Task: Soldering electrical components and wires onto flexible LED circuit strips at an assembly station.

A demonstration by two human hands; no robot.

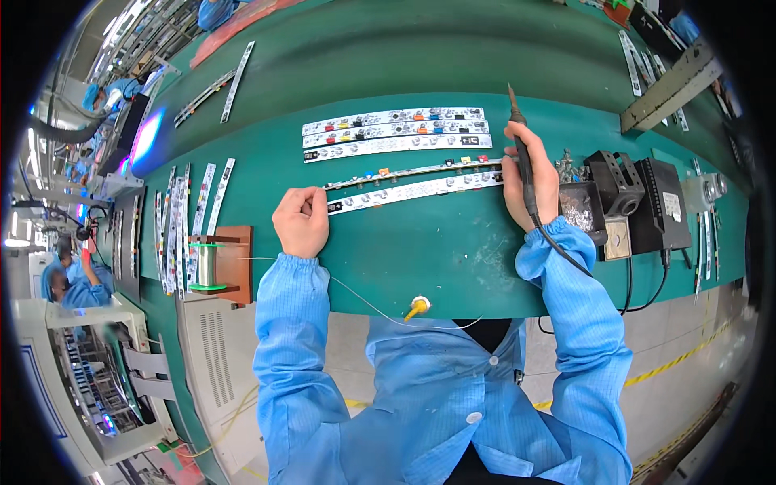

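My left hand (301,222) is closed at the left ends of two long circuit board strips. The upper one, a circuit board strip with small coloured connectors (420,170), is tilted nearly on edge. Just below it lies a white circuit board strip (416,191), its face up. My right hand (535,179) grips a soldering iron (524,153) whose tip points up and away from me. The thumb and fingers of that hand also meet the strips' right ends. Which strip each hand pinches cannot be told for sure. Beyond them, several circuit board strips (396,129) lie side by side.
At right stand a tray of metal bits (578,206), a black iron holder (616,184) and a black box (664,206). At left are a solder wire spool (208,267) on a brown stand and several more strips (179,234). A yellow-tipped piece (418,307) sits at the near edge.
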